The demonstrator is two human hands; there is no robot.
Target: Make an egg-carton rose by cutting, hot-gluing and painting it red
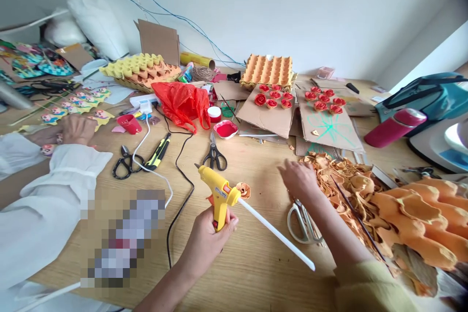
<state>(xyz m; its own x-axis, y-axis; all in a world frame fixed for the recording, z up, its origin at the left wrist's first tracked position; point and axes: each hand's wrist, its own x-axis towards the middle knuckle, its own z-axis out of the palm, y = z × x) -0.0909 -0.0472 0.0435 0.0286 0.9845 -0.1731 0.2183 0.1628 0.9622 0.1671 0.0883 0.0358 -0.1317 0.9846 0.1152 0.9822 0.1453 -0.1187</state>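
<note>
My left hand (210,234) is wrapped round the handle of a yellow glue gun (219,190), its nozzle pointing up and left. A white glue stick (278,234) sticks out of its back end toward the lower right. Just behind the gun, an orange egg-carton rose (243,190) lies on the wooden table. My right hand (300,178) is at the left edge of a pile of torn orange carton pieces (329,170), above white-handled scissors (302,224). Its fingers point down and left, and whether they hold anything is hidden.
Black scissors (215,153), a red paint dish (225,129) and red roses on cardboard (270,119) lie ahead. Orange egg trays (424,214) and a pink bottle (395,127) stand right. Another person's hands and white sleeves (62,190) are at left, near cables and a cutter (158,152).
</note>
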